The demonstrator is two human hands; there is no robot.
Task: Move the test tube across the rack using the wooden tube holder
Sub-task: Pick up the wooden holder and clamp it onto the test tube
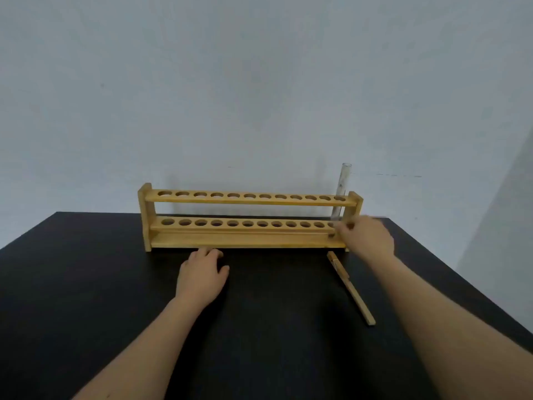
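A clear glass test tube (pixel 343 183) stands upright in the rightmost hole of the wooden rack (pixel 248 239), which has two shelves of holes. The wooden tube holder (pixel 350 287) lies flat on the black table, just in front of the rack's right end, with nothing touching it. My right hand (pixel 367 236) is at the rack's right end, slightly blurred, fingertips against the lower shelf beside the tube's base. Whether it grips the rack is unclear. My left hand (pixel 202 277) rests palm down on the table in front of the rack's middle, holding nothing.
The black table (pixel 86 284) runs back to a pale wall close behind the rack. Its right edge slants away past my right forearm. All other holes in the rack hold nothing.
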